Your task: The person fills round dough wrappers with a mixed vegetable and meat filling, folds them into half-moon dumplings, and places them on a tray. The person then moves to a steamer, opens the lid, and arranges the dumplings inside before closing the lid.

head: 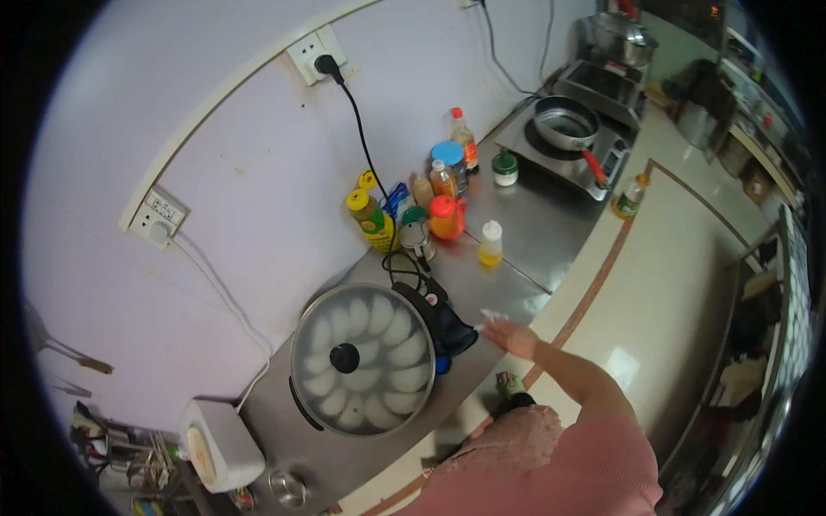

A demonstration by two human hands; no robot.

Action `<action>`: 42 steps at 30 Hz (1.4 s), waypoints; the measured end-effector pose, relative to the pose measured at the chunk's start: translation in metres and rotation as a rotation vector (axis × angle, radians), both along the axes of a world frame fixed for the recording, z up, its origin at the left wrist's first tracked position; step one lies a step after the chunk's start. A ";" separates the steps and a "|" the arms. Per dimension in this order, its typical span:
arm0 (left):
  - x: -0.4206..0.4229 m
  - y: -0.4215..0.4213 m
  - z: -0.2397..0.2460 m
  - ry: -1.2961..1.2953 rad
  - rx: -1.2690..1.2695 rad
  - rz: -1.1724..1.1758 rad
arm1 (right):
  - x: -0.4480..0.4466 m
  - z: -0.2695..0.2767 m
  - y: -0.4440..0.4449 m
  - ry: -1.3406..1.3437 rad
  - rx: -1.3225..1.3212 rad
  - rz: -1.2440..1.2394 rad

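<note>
My right hand (pixel 510 337) reaches over the steel counter's front edge, its fingers extended beside the black handle and control part of an electric pan. A small whitish, blurred thing (pixel 493 315) shows at the fingertips; whether the hand holds it is unclear. The round electric pan (pixel 292 380) is covered by a fogged glass lid (pixel 381 351) with a black knob (pixel 344 358). Under the lid, pale crescent-shaped dumplings lie in rings. Beyond the hand stands a squeeze bottle of yellow oil (pixel 491 244). My left hand is out of view.
Several seasoning bottles and jars, including a red-lidded jug (pixel 448 218), stand behind the pan. A black power cord (pixel 362 129) runs down to it from the wall socket. A frying pan (pixel 566 122) sits on an induction cooker (pixel 535 151). A white appliance (pixel 226 445) and metal bowl (pixel 287 489) are at lower left.
</note>
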State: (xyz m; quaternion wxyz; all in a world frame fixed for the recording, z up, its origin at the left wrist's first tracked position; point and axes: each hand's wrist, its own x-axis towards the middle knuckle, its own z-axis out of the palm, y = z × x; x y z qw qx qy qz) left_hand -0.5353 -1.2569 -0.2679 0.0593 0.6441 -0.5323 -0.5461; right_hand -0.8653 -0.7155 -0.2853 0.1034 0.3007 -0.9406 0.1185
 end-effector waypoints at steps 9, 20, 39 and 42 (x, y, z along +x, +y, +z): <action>-0.046 0.167 0.045 0.053 0.153 -0.491 | -0.192 -0.006 -0.049 -0.029 -0.131 -0.213; -0.084 0.165 0.033 0.057 0.120 -0.626 | -0.023 -0.005 0.111 -0.292 -0.273 -0.046; -0.040 0.143 0.002 -0.164 0.043 -0.849 | -0.155 0.081 -0.059 -0.381 -0.284 0.042; 0.003 0.143 -0.018 -0.303 0.047 -0.798 | -0.157 0.078 -0.059 -0.369 -0.329 0.046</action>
